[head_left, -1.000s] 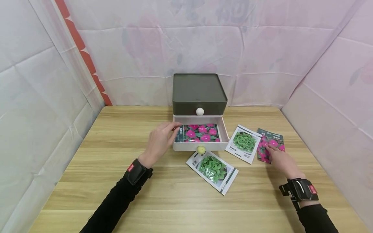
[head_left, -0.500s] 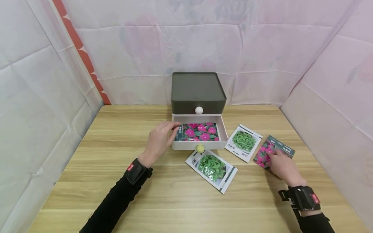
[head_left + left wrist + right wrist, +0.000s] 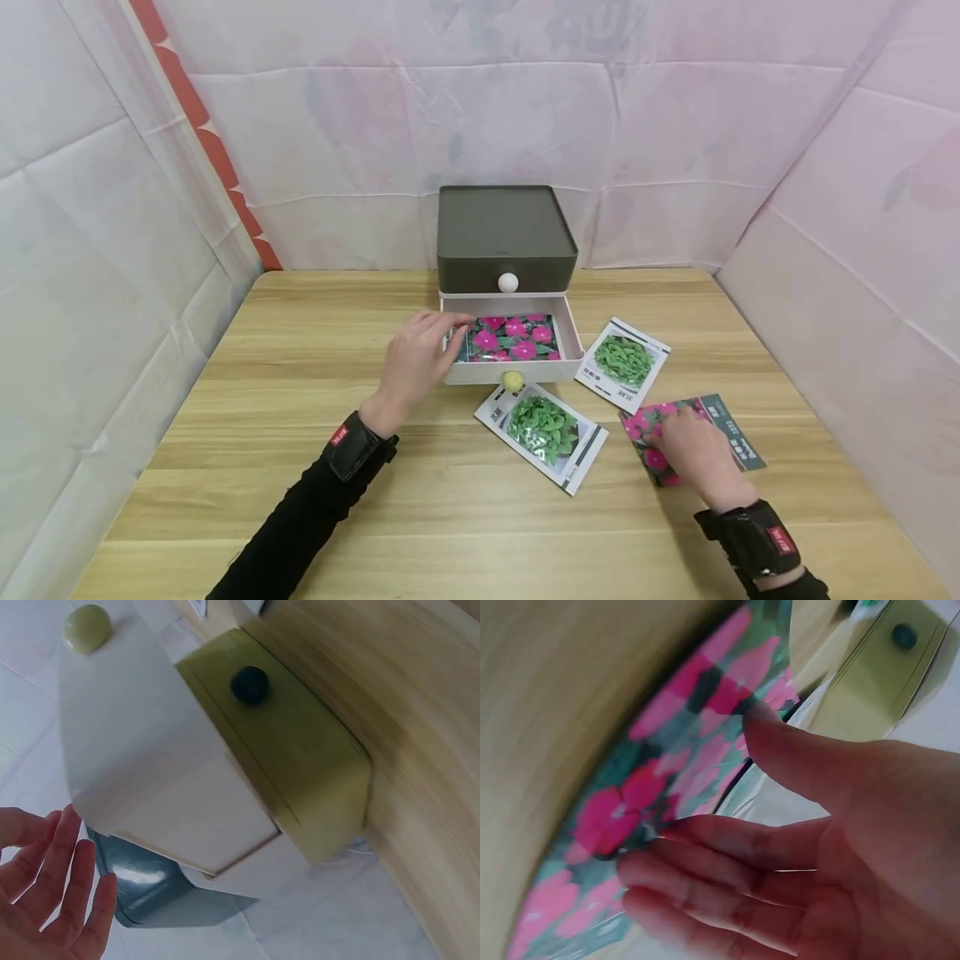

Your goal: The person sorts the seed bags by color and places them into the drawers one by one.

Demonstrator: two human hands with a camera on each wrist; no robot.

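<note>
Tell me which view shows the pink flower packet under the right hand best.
The head view: the pink flower packet lies flat on the table, the right hand pressing on it. The right wrist view shows it close but blurred, partly behind fingers. The left wrist view misses it.

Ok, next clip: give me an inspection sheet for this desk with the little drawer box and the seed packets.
Surface: wooden table, light grain.
Job's things: pink-flower seed packet flat on the table under the right hand; a second flower packet lying in the open white drawer of the drawer box, whose upper drawer is closed.
Clutter: two green-leaf packets, one in front of the drawer, one to its right.
Grippers: left hand rests at the drawer's left edge, fingers by the packet inside; right hand presses on the table packet with its fingers.
Cables: nothing seen.
Surroundings: pale floral sheeting on three sides.
</note>
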